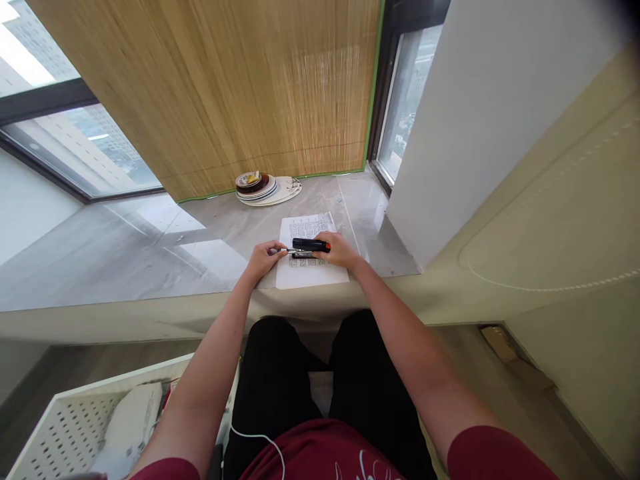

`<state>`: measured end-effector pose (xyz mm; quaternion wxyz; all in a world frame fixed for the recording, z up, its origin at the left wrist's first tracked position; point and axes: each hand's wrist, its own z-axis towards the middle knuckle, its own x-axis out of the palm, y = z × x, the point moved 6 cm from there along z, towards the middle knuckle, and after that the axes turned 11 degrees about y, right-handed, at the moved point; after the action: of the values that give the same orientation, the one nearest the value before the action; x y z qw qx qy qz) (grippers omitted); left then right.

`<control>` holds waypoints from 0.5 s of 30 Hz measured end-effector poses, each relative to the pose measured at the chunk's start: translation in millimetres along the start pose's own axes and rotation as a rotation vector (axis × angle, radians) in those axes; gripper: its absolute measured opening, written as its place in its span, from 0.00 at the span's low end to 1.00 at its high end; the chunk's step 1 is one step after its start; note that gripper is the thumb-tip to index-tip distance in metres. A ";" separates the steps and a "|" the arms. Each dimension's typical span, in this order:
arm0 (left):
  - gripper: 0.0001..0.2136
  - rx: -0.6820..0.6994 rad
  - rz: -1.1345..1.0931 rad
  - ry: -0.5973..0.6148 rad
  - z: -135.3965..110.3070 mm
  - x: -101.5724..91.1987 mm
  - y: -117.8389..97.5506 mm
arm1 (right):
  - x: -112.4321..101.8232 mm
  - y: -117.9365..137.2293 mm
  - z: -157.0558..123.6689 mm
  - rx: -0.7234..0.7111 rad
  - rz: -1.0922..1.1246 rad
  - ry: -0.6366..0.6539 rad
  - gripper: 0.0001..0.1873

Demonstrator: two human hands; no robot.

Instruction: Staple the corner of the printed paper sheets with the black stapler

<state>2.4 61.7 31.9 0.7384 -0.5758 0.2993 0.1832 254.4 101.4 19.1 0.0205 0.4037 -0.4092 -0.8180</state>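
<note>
A black stapler [310,245] with an orange rear end lies across printed paper sheets [310,270] on a marble sill. My right hand [341,252] is closed round the stapler's orange end. My left hand [263,257] pinches the thin metal part that sticks out at the stapler's front, at the left edge of the paper. Both forearms reach forward from my lap.
A stack of plates [267,189] stands at the back of the marble sill [150,253], below a bamboo blind [240,93]. A white wall [475,120] rises at the right. A white perforated basket [75,427] holding white items sits at the lower left.
</note>
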 end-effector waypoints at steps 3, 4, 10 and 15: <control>0.16 -0.017 -0.023 -0.008 -1.3 -1.0 -0.2 | 0.5 -0.8 0.3 0.000 -0.009 0.005 0.10; 0.16 -0.021 -0.026 -0.005 -1.6 -0.8 -0.2 | 0.5 -1.1 0.4 0.001 -0.011 0.005 0.11; 0.14 -0.010 -0.017 0.003 -1.9 1.3 -0.4 | 0.9 -2.0 0.7 0.003 -0.014 0.004 0.11; 0.15 0.006 0.013 0.024 -1.5 3.3 1.2 | 1.1 -2.0 1.2 0.016 -0.019 0.014 0.12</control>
<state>3.8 60.3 28.6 0.7353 -0.5737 0.3127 0.1803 253.4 103.1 17.4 0.0123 0.4134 -0.4119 -0.8120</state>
